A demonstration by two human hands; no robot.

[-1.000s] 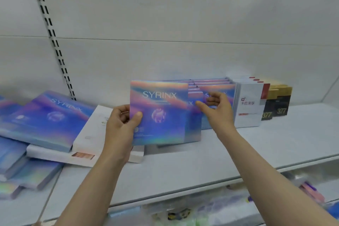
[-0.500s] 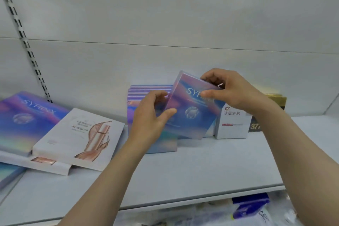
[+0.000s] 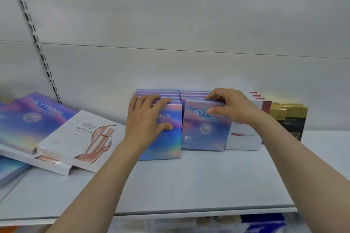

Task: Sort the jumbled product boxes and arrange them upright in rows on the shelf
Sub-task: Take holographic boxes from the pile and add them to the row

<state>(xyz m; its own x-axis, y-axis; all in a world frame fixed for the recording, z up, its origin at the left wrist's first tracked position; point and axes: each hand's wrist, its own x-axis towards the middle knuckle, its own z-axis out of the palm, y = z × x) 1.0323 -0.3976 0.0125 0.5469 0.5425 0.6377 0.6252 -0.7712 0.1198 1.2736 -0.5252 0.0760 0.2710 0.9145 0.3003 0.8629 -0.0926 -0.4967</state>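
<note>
Under the right hand an upright SYRINX box fronts its row on the white shelf, thumb and fingers pinching its top edge. Just left, the left hand lies spread and flat across the front box of a second SYRINX row, holding nothing. Right of the right hand stand white boxes, then black-and-gold boxes. Well left of the left hand, a MARUBI box and another SYRINX box lie tilted in a jumble.

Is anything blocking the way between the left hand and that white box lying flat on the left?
Nothing visible. The left hand rests on the upright SYRINX row; only bare shelf lies between it and the white box.
</note>
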